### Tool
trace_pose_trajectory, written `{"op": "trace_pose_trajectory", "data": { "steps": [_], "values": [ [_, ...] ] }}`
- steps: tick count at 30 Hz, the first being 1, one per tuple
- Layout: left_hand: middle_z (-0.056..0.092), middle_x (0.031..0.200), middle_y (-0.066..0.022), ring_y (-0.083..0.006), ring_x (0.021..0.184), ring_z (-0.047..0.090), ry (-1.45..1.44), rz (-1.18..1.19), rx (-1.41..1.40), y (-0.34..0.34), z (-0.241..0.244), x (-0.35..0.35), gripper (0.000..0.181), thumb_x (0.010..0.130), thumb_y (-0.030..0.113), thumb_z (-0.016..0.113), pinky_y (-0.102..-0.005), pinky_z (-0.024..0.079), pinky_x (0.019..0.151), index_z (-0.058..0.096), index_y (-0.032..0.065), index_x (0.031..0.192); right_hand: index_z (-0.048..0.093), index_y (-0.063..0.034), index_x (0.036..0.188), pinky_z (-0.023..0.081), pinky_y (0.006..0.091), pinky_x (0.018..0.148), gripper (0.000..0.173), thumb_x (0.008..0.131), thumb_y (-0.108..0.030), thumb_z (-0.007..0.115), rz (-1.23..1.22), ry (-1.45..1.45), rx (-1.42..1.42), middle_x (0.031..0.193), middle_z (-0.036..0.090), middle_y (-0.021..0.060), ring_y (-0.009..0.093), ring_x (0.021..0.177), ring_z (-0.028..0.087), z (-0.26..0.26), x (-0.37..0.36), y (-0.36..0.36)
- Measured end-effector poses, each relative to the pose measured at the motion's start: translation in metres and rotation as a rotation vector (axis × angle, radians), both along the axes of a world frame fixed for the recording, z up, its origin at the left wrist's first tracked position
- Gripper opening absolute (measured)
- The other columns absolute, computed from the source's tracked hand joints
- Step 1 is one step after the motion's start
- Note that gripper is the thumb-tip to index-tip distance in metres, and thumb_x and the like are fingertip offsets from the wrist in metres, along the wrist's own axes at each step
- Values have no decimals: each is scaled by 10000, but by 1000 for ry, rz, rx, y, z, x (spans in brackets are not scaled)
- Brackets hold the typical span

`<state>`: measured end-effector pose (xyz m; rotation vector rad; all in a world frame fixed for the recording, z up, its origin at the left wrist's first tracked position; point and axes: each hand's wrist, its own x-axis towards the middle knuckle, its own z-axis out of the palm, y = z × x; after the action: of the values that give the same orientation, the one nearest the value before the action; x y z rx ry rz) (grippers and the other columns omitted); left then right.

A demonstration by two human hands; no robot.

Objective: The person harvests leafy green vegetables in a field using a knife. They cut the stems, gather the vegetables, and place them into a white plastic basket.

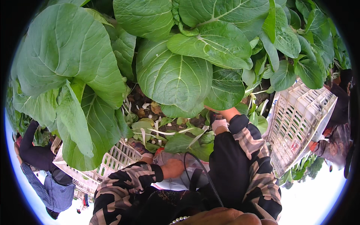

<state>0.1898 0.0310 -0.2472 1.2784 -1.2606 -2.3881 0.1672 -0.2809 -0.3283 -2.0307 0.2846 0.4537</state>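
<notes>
My right hand (226,112) reaches in beneath a broad green leaf (180,78) of a leafy plant, which looks like bok choy. The leaves hide its fingers, so its grip does not show. My left hand (173,168) is curled near my lap, by a greyish plastic bag (168,159). Whether it holds anything is not visible. Cut leaves with pale stalks (182,144) lie on the soil between my feet. A large drooping plant (70,56) fills the left side, and more leaves (219,42) overhang the top.
A white slatted plastic crate (298,126) stands tilted in view at the right, another crate (121,157) at the left beneath leaves. A black cord (206,174) hangs before my lap. People work nearby at left (56,185) and right (336,143).
</notes>
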Motion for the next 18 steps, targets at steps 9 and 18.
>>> {"op": "trace_pose_trajectory", "data": {
  "steps": [9,18],
  "values": [
    [613,1039,-155,-331,970,589,-178,-163,110,-119,10,88,422,746,108,536,-431,469,782,590,200,1154,545,-27,923,462,455,690,307,748,-268,619,-284,372,142,806,613,210,409,788,581,30,-24,-46],
    [606,993,-127,-316,947,570,-363,104,-653,-298,34,76,277,785,83,542,-398,457,818,595,46,1055,526,-27,883,458,429,681,242,766,-213,629,-739,367,-43,767,596,209,396,777,582,31,-118,-80]
  ]
}}
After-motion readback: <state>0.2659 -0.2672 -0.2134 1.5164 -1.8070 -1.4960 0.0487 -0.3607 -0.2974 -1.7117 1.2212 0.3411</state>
